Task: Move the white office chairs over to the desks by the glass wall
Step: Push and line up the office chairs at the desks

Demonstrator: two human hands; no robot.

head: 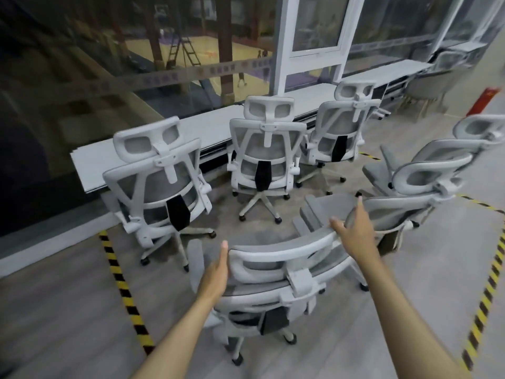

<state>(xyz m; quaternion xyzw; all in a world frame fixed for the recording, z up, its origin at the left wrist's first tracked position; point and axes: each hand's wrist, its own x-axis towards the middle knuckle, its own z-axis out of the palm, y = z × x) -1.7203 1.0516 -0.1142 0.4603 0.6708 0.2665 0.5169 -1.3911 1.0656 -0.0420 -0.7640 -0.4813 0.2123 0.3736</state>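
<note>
**Hands at the headrest of the nearest chair, short of the desks**

The glass wall (pixel 114 64) fills the far side of the view, dark and full of reflections; what lies behind it is hard to make out. Along its foot runs the row of white desks (pixel 218 124), the landmark here, its far end blurred near the white window frame (pixel 284 50).

Three white office chairs already stand at the desks with their backs to the camera: the left chair (pixel 161 181) at the desks' near end, the middle chair (pixel 266 154) beside it, the far chair (pixel 341 132) further along. Two more chairs (pixel 426 170) sit away from the desks on the right, overlapping each other and partly cut off by the frame edge. Yellow-and-black floor tape (pixel 123 288) runs out from the desks across the grey floor.

The nearest chair (pixel 276 269) stands well back from the desks, below the camera; its seat and most of its base are hidden under its own backrest.

The left hand (pixel 216 272) lies flat, fingers straight, against the left end of that chair's headrest. The right hand (pixel 352 231) is at the right end, fingers spread and relaxed, not clasping anything; motion blur makes contact uncertain.
</note>
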